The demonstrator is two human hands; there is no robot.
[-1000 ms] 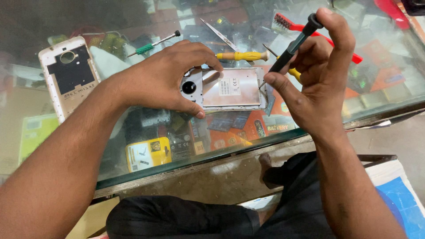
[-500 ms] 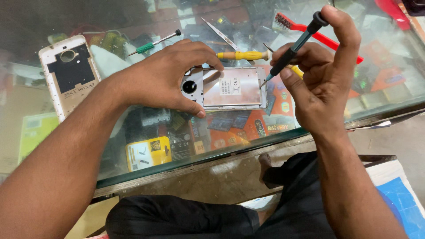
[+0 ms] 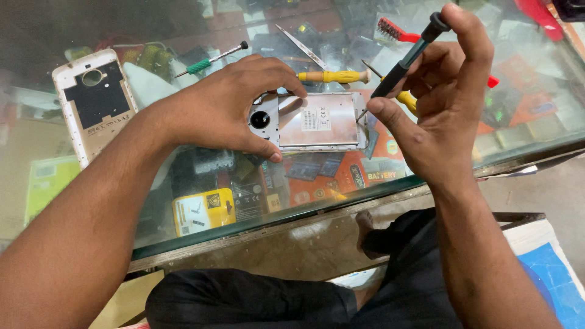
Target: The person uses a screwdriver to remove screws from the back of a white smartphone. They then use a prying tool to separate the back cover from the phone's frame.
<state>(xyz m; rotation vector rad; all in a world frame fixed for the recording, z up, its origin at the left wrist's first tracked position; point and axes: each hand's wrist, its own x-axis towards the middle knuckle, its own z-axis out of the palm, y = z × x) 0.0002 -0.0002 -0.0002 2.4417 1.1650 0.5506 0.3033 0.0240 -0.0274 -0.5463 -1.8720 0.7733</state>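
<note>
While the left hand lies palm-down over the camera end of the opened silver phone body with a round camera ring, its thumb presses the near edge and its fingers curl over the far edge, so the phone is clamped flat on the glass countertop close to the front rim. From the lower left, the left forearm crosses the glass at a slant. On the other side, the right hand is raised with its wrist bent, palm facing left; its index finger arches over and caps the top of the slim black precision screwdriver, while the thumb and remaining fingers are closed on the shaft. This screwdriver tilts down to the left, its tip meeting the phone's right edge. Just beyond the phone lies a yellow-handled screwdriver, with a small green-handled screwdriver further left and a red-handled brush behind the right hand. Well apart at the left rests a gold phone back cover
</note>
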